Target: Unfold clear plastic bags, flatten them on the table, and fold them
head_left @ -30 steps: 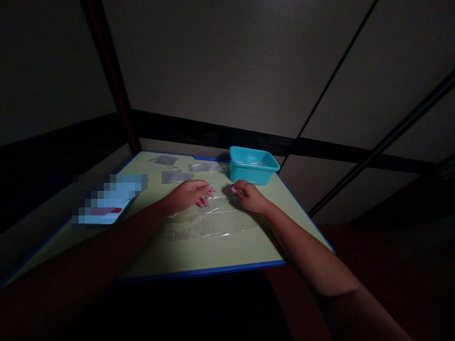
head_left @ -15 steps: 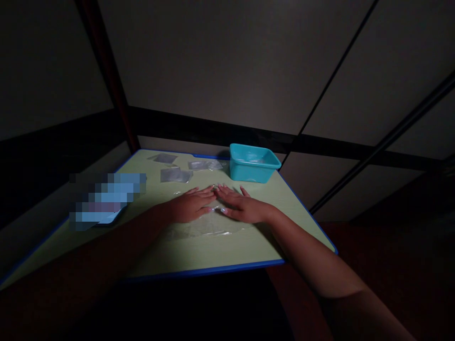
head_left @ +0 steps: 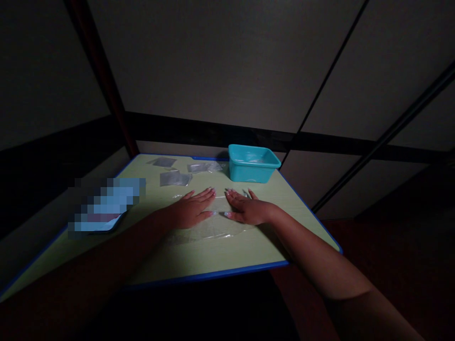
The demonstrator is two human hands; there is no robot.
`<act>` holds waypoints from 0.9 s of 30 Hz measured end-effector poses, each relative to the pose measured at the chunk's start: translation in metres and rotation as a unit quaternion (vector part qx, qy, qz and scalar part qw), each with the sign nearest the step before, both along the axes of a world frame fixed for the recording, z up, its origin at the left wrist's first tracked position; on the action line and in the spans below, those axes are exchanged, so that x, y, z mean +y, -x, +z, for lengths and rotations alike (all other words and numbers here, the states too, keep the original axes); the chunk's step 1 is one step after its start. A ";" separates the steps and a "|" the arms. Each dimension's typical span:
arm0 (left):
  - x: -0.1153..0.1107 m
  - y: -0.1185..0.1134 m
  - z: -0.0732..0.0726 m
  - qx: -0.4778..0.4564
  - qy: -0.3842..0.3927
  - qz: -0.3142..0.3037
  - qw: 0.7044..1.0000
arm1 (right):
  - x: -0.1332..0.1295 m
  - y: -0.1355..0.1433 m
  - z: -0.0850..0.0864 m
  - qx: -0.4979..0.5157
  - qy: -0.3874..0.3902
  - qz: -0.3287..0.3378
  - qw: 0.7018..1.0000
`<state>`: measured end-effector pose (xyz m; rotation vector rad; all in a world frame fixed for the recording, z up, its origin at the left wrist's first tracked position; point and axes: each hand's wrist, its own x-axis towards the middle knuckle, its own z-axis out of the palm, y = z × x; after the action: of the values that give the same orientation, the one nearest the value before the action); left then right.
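A clear plastic bag (head_left: 209,231) lies spread on the pale table, its wrinkled near edge catching the light. Flat upon its left part rests my left hand (head_left: 194,208), fingers stretched out and thumb apart. My right hand (head_left: 247,207) lies palm down on the right part of the same sheet, also with fingers extended. A narrow gap separates the fingertips of the two hands. Both palms cover much of the plastic, so its full outline is hidden.
A turquoise plastic basket (head_left: 254,171) stands at the table's back right. Several folded clear plastic pieces (head_left: 176,178) lie along the back left. A phone-like device (head_left: 110,208), partly pixelated, is at the left. The table (head_left: 199,263) has a blue edge.
My hands have slid apart, the left one to the left and the right one to the right, opening a gap over the plastic. The camera view has shifted slightly.
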<state>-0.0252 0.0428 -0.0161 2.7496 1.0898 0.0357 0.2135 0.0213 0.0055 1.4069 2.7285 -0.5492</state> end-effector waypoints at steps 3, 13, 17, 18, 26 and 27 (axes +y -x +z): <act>-0.001 -0.001 0.002 0.012 0.009 0.016 1.000 | 0.004 -0.004 -0.001 -0.003 -0.006 -0.023 1.000; -0.005 -0.002 0.003 -0.007 -0.028 0.042 0.999 | 0.007 -0.004 0.006 -0.063 -0.018 -0.104 0.992; -0.005 -0.002 0.008 -0.064 -0.060 0.045 0.995 | 0.003 0.000 0.012 -0.041 -0.016 -0.075 0.996; -0.005 -0.002 0.009 -0.085 -0.074 0.048 0.992 | 0.002 0.000 0.012 -0.033 -0.013 -0.059 0.998; 0.002 -0.001 0.021 -0.296 -0.196 0.045 0.934 | 0.004 0.001 0.009 0.145 -0.064 0.049 0.986; 0.002 -0.001 0.022 -0.312 -0.190 0.055 0.929 | 0.005 0.002 0.009 0.177 -0.084 0.051 0.979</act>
<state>-0.0239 0.0450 0.0059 2.6436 1.1166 1.1598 0.2120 0.0268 0.0141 1.3010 3.1738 -0.6316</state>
